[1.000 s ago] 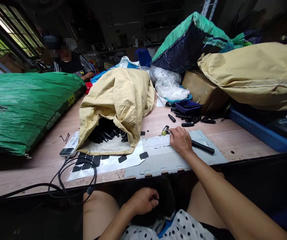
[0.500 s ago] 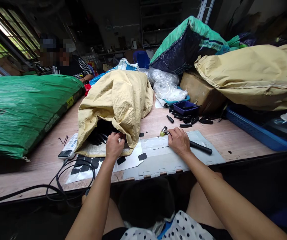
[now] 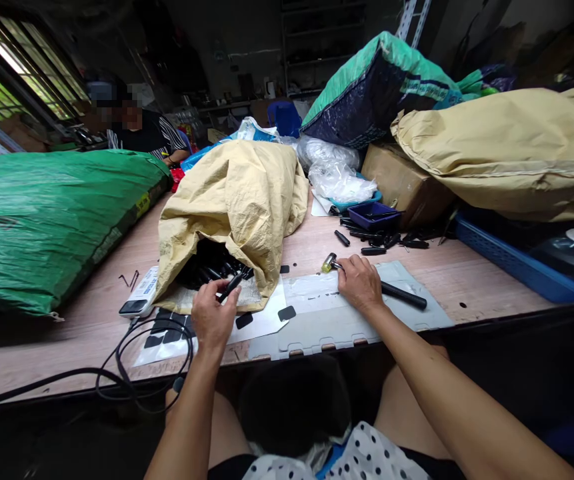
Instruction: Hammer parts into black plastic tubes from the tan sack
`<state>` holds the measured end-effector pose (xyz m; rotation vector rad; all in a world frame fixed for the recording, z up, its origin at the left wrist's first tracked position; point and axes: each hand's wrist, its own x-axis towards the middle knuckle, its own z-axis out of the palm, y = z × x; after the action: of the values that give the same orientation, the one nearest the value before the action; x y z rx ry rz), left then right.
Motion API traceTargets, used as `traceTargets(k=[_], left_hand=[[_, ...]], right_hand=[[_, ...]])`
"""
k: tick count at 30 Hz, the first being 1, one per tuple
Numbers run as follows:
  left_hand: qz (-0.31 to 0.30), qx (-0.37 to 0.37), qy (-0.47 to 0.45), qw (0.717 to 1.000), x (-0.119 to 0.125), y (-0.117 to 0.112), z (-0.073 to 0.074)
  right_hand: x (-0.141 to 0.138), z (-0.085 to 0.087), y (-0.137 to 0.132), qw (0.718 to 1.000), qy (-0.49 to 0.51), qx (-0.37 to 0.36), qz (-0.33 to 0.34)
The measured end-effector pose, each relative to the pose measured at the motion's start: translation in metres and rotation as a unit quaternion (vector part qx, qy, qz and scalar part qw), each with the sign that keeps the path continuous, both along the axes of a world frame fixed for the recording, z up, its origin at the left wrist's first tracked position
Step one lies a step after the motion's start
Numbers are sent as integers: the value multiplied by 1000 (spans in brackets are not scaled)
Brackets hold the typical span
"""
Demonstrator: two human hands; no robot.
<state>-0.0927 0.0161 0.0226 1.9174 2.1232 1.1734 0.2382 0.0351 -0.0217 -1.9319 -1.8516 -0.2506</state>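
Note:
My left hand (image 3: pixel 213 315) is closed round a slim black handle-like piece (image 3: pixel 231 287), just outside the mouth of a beige sack (image 3: pixel 237 193). Many similar black pieces (image 3: pixel 210 267) lie inside that mouth. My right hand (image 3: pixel 359 283) grips a small hammer (image 3: pixel 404 295) over a grey board (image 3: pixel 317 327). Its shiny head with a yellowish face sticks out past the fingers, while the black grip lies to the right of the hand. Beside the left hand, a white sheet (image 3: pixel 267 319) carries several black rounded patches.
A green sack (image 3: pixel 57 220) fills the left. A white device (image 3: pixel 139 297) with a looped black cable sits near it. More black pieces (image 3: pixel 374 251) lie by a purple tray (image 3: pixel 374 215). A blue basket (image 3: pixel 507 260) stands right. A person (image 3: pixel 147 133) sits across the table.
My left hand has come out of the sack's mouth toward me and slightly left, bringing a black handle-like piece. My right hand stays on the hammer.

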Motion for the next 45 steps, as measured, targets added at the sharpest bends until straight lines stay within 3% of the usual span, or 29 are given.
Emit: traceTargets(k=[2, 5, 7, 11, 16, 30, 36, 40, 45], left_hand=[[-96, 21, -75, 992, 21, -15, 5], [-261, -26, -107, 959, 60, -22, 6], [-304, -58, -85, 947, 82, -15, -1], [-305, -95, -14, 948, 105, 11, -22], [-295, -101, -2, 950, 105, 23, -36], [-292, -120, -11, 949, 105, 24, -33], [-296, -122, -28, 947, 105, 24, -33], [-300, -122, -35, 945, 105, 23, -34], [-298, -122, -37, 946, 104, 24, -37]], right_hand=[[0, 0, 0, 1000, 0, -1, 0], [0, 0, 0, 1000, 2, -2, 1], [0, 0, 0, 1000, 2, -1, 1], [1, 0, 1, 1000, 4, -4, 1], [1, 0, 0, 1000, 1, -2, 1], [4, -3, 1, 1000, 14, -17, 7], [9, 18, 1, 999, 25, -4, 27], [3, 35, -12, 990, 117, 26, 75], [-12, 37, -31, 970, 196, 2, 146]])
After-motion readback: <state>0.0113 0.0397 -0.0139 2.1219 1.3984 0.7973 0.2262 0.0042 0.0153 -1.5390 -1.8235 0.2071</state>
